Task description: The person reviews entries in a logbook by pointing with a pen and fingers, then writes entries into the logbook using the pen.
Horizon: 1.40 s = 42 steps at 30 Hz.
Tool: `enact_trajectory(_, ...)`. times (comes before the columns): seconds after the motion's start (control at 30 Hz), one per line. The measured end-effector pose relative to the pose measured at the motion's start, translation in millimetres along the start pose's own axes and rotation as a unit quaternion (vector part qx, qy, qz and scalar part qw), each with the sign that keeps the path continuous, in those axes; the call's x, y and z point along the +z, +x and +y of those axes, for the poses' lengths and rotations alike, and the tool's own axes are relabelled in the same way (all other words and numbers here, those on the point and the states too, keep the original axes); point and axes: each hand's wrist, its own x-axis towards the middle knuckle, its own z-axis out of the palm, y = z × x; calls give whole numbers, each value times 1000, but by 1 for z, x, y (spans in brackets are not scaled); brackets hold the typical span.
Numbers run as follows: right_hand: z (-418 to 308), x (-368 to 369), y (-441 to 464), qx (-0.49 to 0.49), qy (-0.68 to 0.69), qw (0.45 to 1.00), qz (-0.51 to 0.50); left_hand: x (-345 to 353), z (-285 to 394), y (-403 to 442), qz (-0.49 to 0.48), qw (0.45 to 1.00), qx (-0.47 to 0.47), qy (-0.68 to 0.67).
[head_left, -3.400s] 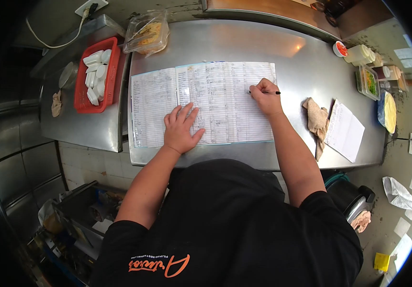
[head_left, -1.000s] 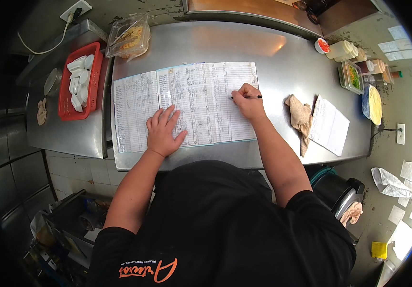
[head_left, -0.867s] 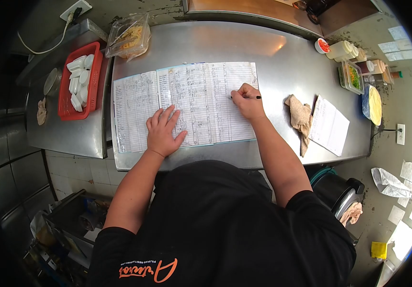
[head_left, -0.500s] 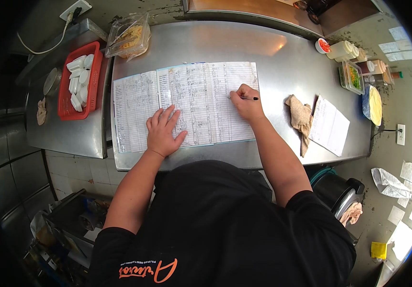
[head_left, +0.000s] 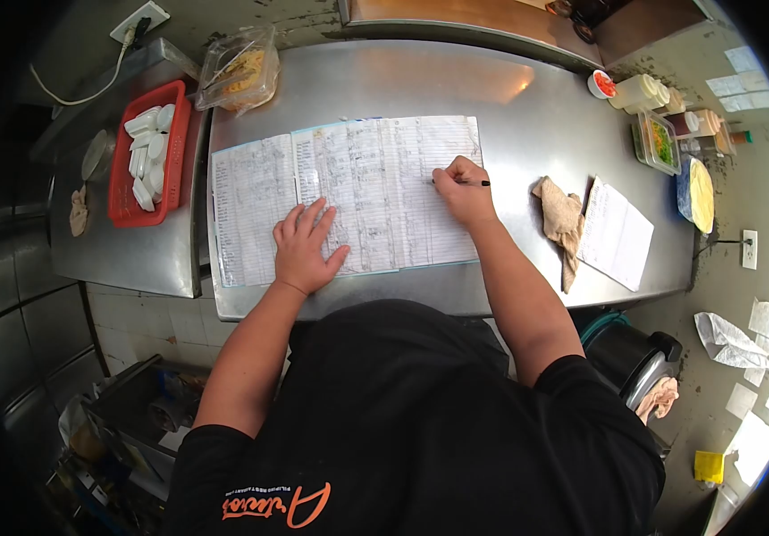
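Note:
An open ledger (head_left: 366,152) with ruled, handwritten pages lies flat on the steel table (head_left: 357,76). My left hand (head_left: 306,248) rests on its lower middle part, fingers spread, holding nothing. Over the right-hand page, my right hand (head_left: 465,195) is closed around a dark pen (head_left: 475,183), whose tip is by the paper. A crumpled tan cloth (head_left: 560,219) lies to the right of the ledger, beside a white notepad (head_left: 616,236) with some writing.
On the left a red basket (head_left: 178,161) holds white containers. A clear plastic box (head_left: 264,76) of food sits at the back left. At the back right stand a small bowl (head_left: 601,85), bottles (head_left: 639,93) and a tub of greens (head_left: 657,143). A black cooker (head_left: 626,353) is below.
Since the oldest frame the whole view has shifted, with the table now further left. My right hand has made small movements over the page with the pen. My left hand stays put on the ledger.

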Motion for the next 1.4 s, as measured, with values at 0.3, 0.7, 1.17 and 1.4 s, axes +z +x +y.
enact_trajectory(0.3,-2,-2,0,1,45,999,-14,-1,0,-1,4,1000,-2,-7)
enact_trajectory(0.7,12,-1,3,-2,60,998,-20,0,0,-2,11,1000,3,-9)
enact_trajectory(1.17,4,-1,0,-8,70,997,-24,0,1,-2,15,1000,6,-13)
enact_trajectory(1.4,-1,-4,-2,-15,62,998,-14,0,2,-2,21,1000,4,-13)
